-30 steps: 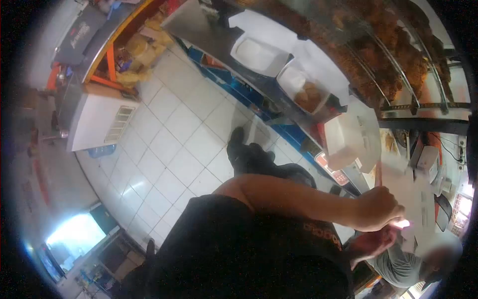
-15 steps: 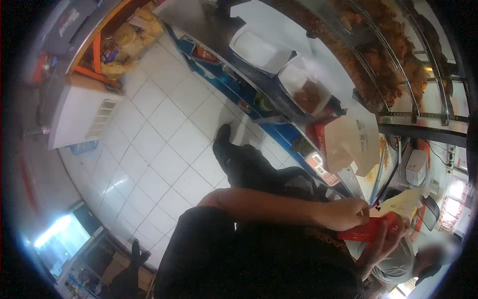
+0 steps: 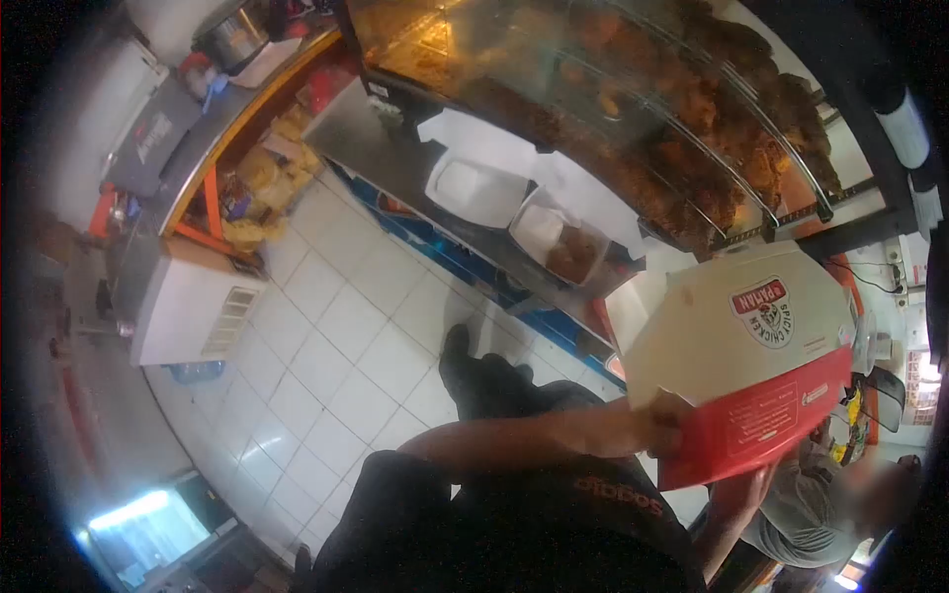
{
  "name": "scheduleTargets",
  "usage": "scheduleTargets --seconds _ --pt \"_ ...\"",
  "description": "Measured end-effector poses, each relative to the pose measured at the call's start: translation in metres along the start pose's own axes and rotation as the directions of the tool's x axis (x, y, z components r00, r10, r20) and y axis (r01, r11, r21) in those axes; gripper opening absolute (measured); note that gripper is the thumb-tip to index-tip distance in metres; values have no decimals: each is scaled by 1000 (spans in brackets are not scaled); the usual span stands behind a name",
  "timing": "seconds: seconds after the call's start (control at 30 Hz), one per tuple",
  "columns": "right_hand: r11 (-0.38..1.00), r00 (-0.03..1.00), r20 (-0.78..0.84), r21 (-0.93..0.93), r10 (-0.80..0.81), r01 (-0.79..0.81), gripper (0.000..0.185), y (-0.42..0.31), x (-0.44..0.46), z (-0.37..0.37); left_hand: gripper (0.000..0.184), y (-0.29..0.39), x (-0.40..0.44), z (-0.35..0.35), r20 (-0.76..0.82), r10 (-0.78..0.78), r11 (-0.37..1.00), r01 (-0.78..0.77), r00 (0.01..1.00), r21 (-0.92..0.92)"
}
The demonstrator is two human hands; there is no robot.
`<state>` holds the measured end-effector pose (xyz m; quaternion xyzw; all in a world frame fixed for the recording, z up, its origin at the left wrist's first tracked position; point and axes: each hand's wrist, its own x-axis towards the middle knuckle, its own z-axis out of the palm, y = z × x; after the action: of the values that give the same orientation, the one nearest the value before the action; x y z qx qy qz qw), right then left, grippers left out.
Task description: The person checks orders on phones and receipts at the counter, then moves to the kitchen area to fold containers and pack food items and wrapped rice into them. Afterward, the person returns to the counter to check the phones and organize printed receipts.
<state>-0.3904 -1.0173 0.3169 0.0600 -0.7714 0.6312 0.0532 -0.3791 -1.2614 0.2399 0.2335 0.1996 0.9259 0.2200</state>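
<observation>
A red and cream takeaway chicken box with a printed logo is held up between my hands at the right of the head view. My left hand is closed on its left corner, with the fingertips partly hidden by the cardboard. Below the red side, my right hand supports the box, its fingers mostly hidden behind it. Behind the held box, another box shows in part on the counter. Farther along stand two open white-lined boxes: one looks white inside, the other box contains something brownish.
A glass display case with fried pieces rises behind the metal counter. White floor tiles lie to the left. A person in a grey shirt is at the lower right. A shelf with packages stands at upper left.
My hands have raised the box, and its logo and red side now face the camera. The view has shifted, showing more of the display case. The held box now covers part of the counter.
</observation>
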Motion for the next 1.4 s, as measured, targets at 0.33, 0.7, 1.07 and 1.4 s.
scheduleTargets --seconds 0.33,0.7,1.07,1.4 --pt "971 963 -270 226 -17 81 85 -1 7 -25 46 -11 -3 -4 -755 333 826 212 565 523" --pt "860 803 427 -104 -415 499 36 -76 40 30 40 81 12 98 -295 -122 64 304 948 950" --pt "691 540 432 414 -722 593 48 -19 29 111 35 74 -4 61 -703 124 991 -122 700 53" --pt "807 679 443 244 -585 537 19 -21 42 123 28 37 -12 45 -708 517 849 -183 481 496"
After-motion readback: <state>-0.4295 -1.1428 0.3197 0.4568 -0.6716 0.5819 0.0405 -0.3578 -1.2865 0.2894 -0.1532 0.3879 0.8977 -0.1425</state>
